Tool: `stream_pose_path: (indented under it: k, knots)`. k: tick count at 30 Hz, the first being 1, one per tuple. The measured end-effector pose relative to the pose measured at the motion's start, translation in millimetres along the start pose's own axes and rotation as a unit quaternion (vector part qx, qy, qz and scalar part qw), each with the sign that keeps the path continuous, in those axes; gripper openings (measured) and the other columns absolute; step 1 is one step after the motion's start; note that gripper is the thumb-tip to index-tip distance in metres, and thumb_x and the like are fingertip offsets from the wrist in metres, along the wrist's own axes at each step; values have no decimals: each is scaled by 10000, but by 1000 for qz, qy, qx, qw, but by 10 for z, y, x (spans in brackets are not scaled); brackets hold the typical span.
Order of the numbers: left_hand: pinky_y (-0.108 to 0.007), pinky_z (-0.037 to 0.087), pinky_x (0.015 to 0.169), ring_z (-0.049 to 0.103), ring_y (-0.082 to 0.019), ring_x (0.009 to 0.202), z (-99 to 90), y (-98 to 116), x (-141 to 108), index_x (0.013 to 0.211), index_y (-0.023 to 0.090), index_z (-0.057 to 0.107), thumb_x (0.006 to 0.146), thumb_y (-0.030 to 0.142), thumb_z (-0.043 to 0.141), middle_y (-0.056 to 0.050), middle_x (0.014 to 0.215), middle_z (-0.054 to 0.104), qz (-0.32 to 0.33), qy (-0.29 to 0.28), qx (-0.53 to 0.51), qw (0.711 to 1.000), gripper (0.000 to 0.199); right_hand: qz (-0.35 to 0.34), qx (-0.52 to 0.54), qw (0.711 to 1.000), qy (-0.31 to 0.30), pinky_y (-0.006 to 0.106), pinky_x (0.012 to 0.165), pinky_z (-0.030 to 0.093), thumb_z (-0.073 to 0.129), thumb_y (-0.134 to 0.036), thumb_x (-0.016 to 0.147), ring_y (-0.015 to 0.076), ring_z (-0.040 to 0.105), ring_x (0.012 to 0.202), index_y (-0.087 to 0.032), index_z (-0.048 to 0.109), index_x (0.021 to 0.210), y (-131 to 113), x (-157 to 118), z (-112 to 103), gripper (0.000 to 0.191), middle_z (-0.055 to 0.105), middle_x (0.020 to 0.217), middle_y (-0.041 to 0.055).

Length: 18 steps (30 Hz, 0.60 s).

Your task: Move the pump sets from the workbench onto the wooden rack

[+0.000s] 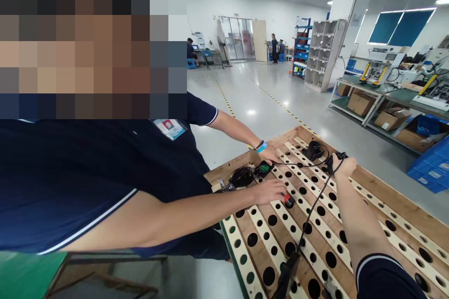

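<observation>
Black device (330, 163) — within the right fingers (338, 164)

Colour and pattern reference: crate, parts, clothing and room.
Crate (396, 192): tan wood; base striped in pale cream strips (263, 230) and browner bands, both dotted with dark round holes. Cable (311, 213) and handheld device (331, 162): black. Small part (287, 199): red and black. Board (264, 167): green. Co-worker's shirt (105, 163): dark navy, white-edged sleeve. Near sleeve (389, 278): dark navy, pale-edged. Wristband (261, 146): bright blue. Badge (170, 128): white, pale blue and red. Floor (245, 103): glossy grey; tape (224, 96) in yellow-and-black stripes. Blinds (409, 28): teal. Bins (430, 166): blue. Tabletop (28, 271), lower left: green.
</observation>
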<state>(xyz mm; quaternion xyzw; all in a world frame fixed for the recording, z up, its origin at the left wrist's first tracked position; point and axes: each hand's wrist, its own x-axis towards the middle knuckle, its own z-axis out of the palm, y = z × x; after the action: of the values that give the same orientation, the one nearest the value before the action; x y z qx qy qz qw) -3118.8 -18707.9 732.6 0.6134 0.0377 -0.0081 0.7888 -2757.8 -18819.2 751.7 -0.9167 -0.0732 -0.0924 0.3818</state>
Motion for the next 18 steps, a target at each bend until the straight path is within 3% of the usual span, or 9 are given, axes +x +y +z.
stream_pose_path:
  k: [4, 6, 8, 10, 12, 13, 15, 16, 18]
  knots:
    - [-389, 203, 1184, 480, -264, 1297, 60, -232, 234, 980, 273, 766, 831, 123, 635, -112, 1195, 661, 75, -10, 275, 959, 249, 10, -34, 999, 13, 482, 1035, 487, 858, -511, 718, 410, 490, 1238, -51, 477, 1260, -70, -23, 44, 807, 526, 1268, 296]
    - [-385, 240, 1166, 543, -252, 1202, 145, -301, 259, 961, 280, 768, 845, 132, 595, -108, 1141, 685, 86, 21, 290, 953, 256, 22, -45, 998, 23, 496, 1022, 496, 832, -538, 743, 402, 489, 1238, -78, 462, 1269, -95, -47, 50, 790, 521, 1267, 286]
    - [-349, 366, 1072, 598, -229, 1031, 277, -314, 231, 842, 262, 759, 836, 135, 579, -100, 988, 715, 76, 91, 268, 956, 221, 45, -52, 997, 37, 536, 1002, 504, 793, -578, 773, 409, 480, 1245, -92, 435, 1289, -116, -76, 53, 795, 506, 1272, 290]
    - [-274, 490, 831, 585, -204, 796, 428, -266, 156, 642, 230, 690, 840, 179, 523, -84, 773, 696, 33, 187, 222, 956, 264, 63, -58, 995, 51, 562, 986, 510, 764, -605, 792, 411, 473, 1253, -98, 414, 1303, -135, -104, 63, 800, 490, 1279, 296]
    - [-247, 475, 623, 538, -191, 657, 543, -160, 28, 567, 243, 577, 883, 202, 395, -53, 654, 632, -2, 249, 169, 954, 366, 62, -67, 994, 61, 556, 978, 519, 758, -607, 799, 403, 476, 1248, -103, 419, 1298, -154, -125, 87, 787, 485, 1276, 295]
    - [-246, 455, 583, 530, -185, 632, 569, -90, -58, 602, 244, 546, 902, 200, 345, -39, 658, 607, -5, 253, 115, 961, 363, 56, -73, 994, 66, 548, 975, 523, 760, -600, 800, 398, 479, 1243, -104, 425, 1293, -162, -133, 105, 776, 486, 1271, 294]
    - [-248, 429, 574, 537, -171, 629, 544, 64, -276, 722, 237, 506, 914, 200, 370, -15, 713, 556, -13, 192, -69, 979, 237, 46, -86, 992, 74, 539, 965, 528, 770, -583, 798, 395, 482, 1233, -102, 431, 1287, -176, -146, 145, 765, 488, 1264, 291]
    - [-248, 414, 566, 533, -163, 625, 496, 134, -404, 767, 236, 491, 903, 216, 433, -6, 725, 524, -28, 145, -186, 972, 149, 45, -90, 992, 78, 537, 960, 531, 780, -571, 793, 395, 480, 1232, -100, 430, 1287, -181, -151, 164, 766, 488, 1262, 290]
    - [-255, 375, 519, 500, -150, 584, 362, 221, -672, 807, 232, 499, 851, 274, 549, 8, 710, 478, -86, 62, -371, 922, 78, 48, -95, 991, 84, 535, 948, 537, 800, -543, 780, 390, 478, 1230, -101, 431, 1287, -185, -159, 186, 767, 491, 1261, 283]
